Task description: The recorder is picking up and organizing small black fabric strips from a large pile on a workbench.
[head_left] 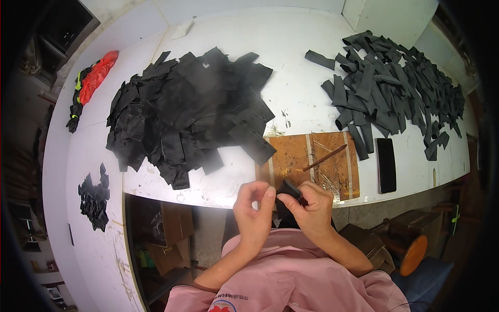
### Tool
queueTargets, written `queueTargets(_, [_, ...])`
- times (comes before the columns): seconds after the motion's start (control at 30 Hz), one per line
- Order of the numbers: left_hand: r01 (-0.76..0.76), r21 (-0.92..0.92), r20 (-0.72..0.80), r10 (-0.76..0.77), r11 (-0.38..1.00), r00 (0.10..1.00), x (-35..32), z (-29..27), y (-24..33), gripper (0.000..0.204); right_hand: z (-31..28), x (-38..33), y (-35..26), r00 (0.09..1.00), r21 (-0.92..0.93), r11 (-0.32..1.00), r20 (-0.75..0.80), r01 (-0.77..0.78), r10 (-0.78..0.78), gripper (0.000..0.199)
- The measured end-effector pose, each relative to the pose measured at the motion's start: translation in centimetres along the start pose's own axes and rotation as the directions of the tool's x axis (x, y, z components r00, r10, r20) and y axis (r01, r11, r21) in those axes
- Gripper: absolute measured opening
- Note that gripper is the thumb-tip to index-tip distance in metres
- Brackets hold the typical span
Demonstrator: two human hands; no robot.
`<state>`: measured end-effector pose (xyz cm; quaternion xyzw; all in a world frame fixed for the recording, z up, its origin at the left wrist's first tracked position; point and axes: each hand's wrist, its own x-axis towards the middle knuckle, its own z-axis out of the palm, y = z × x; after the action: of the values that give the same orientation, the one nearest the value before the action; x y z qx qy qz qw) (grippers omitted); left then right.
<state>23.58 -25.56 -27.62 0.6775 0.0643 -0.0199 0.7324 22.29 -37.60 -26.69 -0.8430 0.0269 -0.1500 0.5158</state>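
- Over near edge of table [296, 99]: black cloth [288, 189], top end pointing away across table, long axis unclear.
- Right hand [314, 205] pinches cloth; left hand [254, 210] just beside, grip can't be told.
- Pink shirt [265, 268]: dark lettering [238, 298], round emblem [222, 307].

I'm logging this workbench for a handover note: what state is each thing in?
Right hand: closed on the dark fabric piece
Dark fabric piece: curled over
Left hand: thumb and forefinger pinched; grip on fabric unclear
Black fabric pieces: flat, loosely heaped
Dark grey fabric tubes: scattered in a pile
Smartphone: lying flat, dark
Brown stick: lying slantwise on the wooden board
Red plastic bag: crumpled
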Motion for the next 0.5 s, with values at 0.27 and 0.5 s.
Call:
queueTargets(0.27, [0.167,-0.058,0.183,-0.153,0.984,0.971,-0.3,-0.7,2.3,0.010,0.3,-0.1,0.7,0.948,-0.221,0.923,0.034,0.316,-0.317,0.019])
queueTargets(0.5, [0.300,-0.135,0.213,-0.268,0.944,0.940,0.6,-1.2,2.1,0.006,-0.6,-0.3,0.3,0.891,-0.335,0.826,0.181,0.454,-0.416,0.019])
